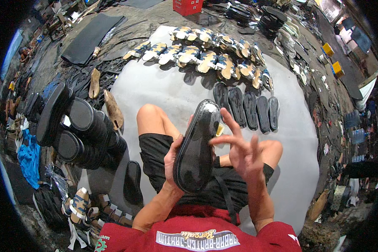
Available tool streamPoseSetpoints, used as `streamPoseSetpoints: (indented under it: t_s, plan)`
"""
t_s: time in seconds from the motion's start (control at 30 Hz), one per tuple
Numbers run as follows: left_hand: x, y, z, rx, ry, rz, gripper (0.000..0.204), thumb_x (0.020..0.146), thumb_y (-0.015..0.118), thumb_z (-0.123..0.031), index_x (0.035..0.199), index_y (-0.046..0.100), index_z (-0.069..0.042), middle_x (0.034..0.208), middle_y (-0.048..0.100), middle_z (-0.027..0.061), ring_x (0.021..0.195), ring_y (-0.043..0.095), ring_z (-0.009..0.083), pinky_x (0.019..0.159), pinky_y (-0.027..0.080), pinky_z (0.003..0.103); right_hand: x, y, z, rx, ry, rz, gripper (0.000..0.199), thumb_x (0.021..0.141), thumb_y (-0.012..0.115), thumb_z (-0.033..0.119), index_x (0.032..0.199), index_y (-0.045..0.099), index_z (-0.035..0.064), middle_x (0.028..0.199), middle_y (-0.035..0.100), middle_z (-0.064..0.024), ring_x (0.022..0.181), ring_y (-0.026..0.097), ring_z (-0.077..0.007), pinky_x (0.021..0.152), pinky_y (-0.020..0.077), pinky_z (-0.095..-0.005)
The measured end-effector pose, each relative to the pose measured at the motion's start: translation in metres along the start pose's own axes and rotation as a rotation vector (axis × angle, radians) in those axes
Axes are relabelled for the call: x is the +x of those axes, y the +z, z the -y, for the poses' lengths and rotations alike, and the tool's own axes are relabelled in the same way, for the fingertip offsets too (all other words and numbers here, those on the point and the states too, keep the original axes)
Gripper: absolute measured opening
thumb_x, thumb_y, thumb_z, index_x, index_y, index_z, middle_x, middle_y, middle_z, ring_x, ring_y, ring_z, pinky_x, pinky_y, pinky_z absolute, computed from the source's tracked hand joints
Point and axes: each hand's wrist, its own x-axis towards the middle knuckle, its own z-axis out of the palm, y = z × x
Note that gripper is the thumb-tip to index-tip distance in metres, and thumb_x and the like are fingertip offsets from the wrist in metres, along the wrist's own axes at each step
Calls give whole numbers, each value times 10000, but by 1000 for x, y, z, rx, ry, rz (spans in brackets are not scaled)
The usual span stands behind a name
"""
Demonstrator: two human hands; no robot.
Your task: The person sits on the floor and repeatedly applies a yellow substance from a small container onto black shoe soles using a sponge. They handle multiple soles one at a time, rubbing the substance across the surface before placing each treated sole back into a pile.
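A black shoe sole (194, 155) is held tilted over my lap, its far end bearing a wet-looking whitish shine. My left hand (172, 161) is closed round its left edge, some fingers hidden behind it. Beside the right edge is my right hand (241, 153), fingers spread, with one fingertip at or very near the sole. A small yellow piece (219, 129) shows between the sole and that hand. Beyond my knees, several black soles (250, 110) lie in a row, and farther off are rows of sandals (206, 61) with tan footbeds and blue-and-white straps.
Stacked black soles (82, 115) stand at left, near two wooden shoe lasts (112, 110). One loose sole (132, 182) lies by my left thigh. A pale sheet (296, 168) lies under me; dark scraps surround it. At the far edge stands a red box (187, 7).
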Motion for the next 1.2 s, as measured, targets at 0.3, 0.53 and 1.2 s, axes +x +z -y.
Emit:
streamPoseSetpoints:
  t_s: [0.3,0.53,1.2]
  plan:
    - [-2,39,7,-4,151,-261,629,1141,420,-396,1642,401,-16,1531,599,233,1297,681,352,1159,530,490,-21,42,-7,-1340,-65,-133,619,1125,338,632,1625,537,328,1805,208,-166,1603,142,-446,1248,99,-620]
    - [-10,35,-5,89,22,-228,611,1136,402,-420,1515,533,41,1352,693,276,1128,751,357,1008,630,478,-2,19,6,-1151,-122,-149,615,1126,322,625,1629,527,335,1831,118,-132,1633,102,-439,1253,55,-648]
    - [-10,22,-12,217,-12,-368,605,1144,367,-449,1678,387,-165,1528,611,108,1275,678,225,1107,556,413,-13,39,-14,-1294,-34,179,629,1109,325,669,1684,398,425,1830,165,-83,1663,108,-381,1270,-34,-618]
